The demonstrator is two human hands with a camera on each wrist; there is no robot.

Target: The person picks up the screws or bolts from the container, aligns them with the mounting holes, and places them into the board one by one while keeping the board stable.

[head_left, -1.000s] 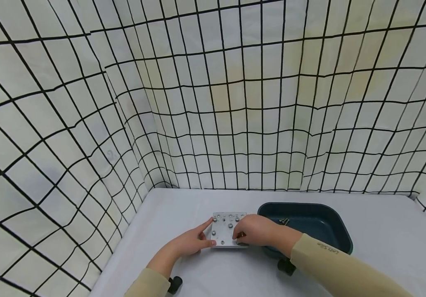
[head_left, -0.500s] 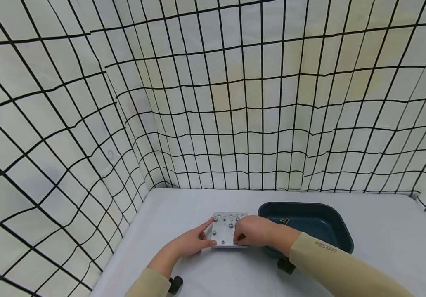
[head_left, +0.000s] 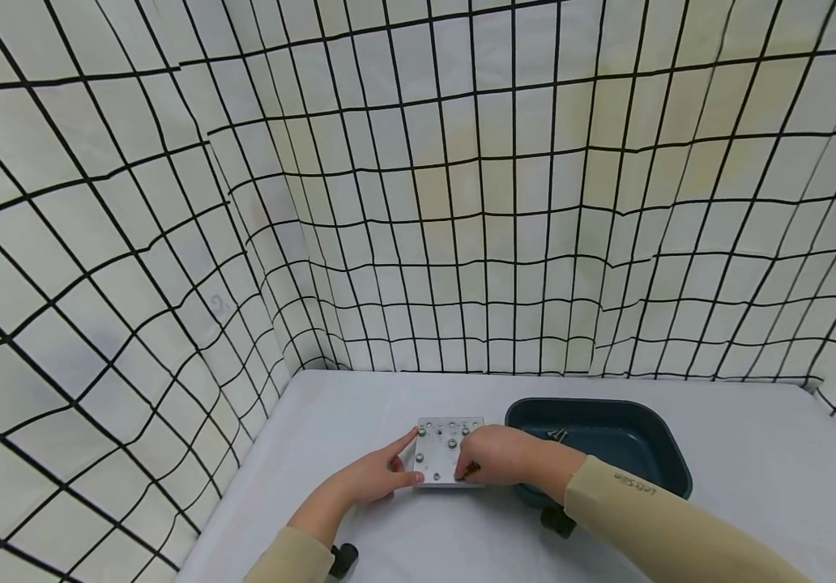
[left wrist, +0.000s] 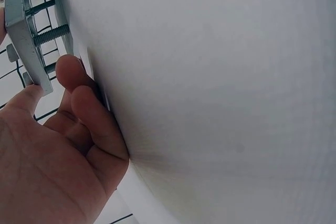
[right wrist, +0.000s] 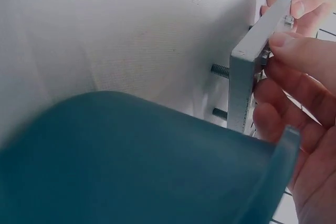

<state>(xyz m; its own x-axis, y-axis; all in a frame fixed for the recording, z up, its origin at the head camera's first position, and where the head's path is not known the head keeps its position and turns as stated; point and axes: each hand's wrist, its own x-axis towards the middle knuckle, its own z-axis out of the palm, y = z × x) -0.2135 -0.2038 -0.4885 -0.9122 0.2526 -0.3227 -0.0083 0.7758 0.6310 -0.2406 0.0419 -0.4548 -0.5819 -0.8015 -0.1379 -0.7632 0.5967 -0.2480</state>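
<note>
A silver metal plate [head_left: 441, 453] with several bolts in it lies on the white table in the head view. My left hand [head_left: 374, 474] grips its left side, index finger at the far corner and thumb at the near one. My right hand [head_left: 494, 455] is over the plate's near right corner. In the right wrist view, thumb and fingers pinch a bolt head [right wrist: 265, 57] on the plate's upper face. Threaded bolt shanks [right wrist: 220, 71] stick out below the plate. More shanks [left wrist: 51, 35] show beneath it in the left wrist view, beside my curled lower fingers.
To the right stands a dark teal tray [head_left: 669, 453], its near left side partly hidden by my right forearm. A few loose screws [head_left: 558, 435] lie in it. White walls with black grid netting [head_left: 462, 243] rise behind and at the left of the table.
My right fingers turn slightly and shift a little at the near right corner of the plate. My left hand and the plate stay in place.
</note>
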